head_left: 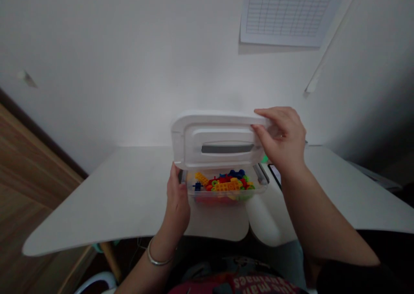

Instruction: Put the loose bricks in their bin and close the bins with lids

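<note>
Your right hand (281, 138) is up on the right end of the white plastic lid (216, 140). Grip there is closed on the lid, fingers over its edge, with a ring (282, 135) on one finger. The lid stands tilted up, nearly on edge, over the back of the clear plastic box (226, 194), its underside facing you, with a long dark slot across the middle.

Your left hand (176, 199) is at the left end of the box, fingers pointing up against the box wall, tips just under the lid's lower left corner. Touching the box for sure, but you can't tell from this view if that grip is actually closed on it. Metal bangle (158, 255) on that wrist.

Box sits on the white desk (113, 190), around the middle, toward the curved front edge, and it's open on top. Inside is a jumbled pile of plastic building pieces (223, 184) in yellow, red, blue, and green. Grey clips (261, 174) show on the right end of the box.

Just right of the box, partly behind your right forearm, a dark phone (274, 176) lies on the desk. Small green piece (264, 159) sits behind the lid's right side. Wall behind the desk has a grid-printed paper (287, 9) up high. Wood panel (32, 177) on the left. Red printed shirt (236, 284) at the bottom.
</note>
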`<action>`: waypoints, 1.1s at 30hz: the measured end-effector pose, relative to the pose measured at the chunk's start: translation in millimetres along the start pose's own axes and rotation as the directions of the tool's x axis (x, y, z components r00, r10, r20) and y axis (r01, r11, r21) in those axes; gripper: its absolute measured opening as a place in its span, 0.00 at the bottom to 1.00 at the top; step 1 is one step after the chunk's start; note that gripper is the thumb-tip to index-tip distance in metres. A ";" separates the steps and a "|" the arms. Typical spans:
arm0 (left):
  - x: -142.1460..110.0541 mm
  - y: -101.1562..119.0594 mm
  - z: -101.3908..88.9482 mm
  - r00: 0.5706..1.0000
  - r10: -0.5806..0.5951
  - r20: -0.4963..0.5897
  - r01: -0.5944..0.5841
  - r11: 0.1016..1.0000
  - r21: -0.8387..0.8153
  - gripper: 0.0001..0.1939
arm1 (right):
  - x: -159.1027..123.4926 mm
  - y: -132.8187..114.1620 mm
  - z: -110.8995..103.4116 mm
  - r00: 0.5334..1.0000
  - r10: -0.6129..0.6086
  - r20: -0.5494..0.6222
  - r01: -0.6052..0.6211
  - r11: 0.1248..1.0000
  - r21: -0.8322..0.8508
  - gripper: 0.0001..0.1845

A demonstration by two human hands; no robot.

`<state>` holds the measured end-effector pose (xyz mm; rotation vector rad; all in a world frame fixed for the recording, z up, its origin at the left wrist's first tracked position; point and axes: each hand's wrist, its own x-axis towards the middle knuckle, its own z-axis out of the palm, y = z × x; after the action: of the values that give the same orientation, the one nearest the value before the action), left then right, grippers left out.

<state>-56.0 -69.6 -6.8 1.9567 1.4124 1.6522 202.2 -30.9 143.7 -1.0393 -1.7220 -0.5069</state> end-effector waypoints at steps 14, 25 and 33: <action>16.7 -15.5 -4.9 0.988 -0.143 0.063 0.149 0.982 -0.117 0.31 | -6.4 53.1 56.9 0.745 0.220 0.630 -0.331 0.942 0.062 0.16; 1.2 1.0 -14.2 0.985 0.107 0.134 -0.133 0.970 0.202 0.24 | -35.7 63.0 50.8 0.548 0.229 0.804 -0.370 0.929 -0.012 0.13; -0.6 -1.6 -9.7 0.981 0.174 0.086 -0.184 0.975 0.124 0.30 | -41.9 60.2 48.1 0.496 0.166 0.852 -0.340 0.940 0.015 0.15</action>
<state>-65.0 -73.1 -4.9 2.2557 1.3857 1.5741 230.6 20.3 78.3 -1.5127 -2.3213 0.4728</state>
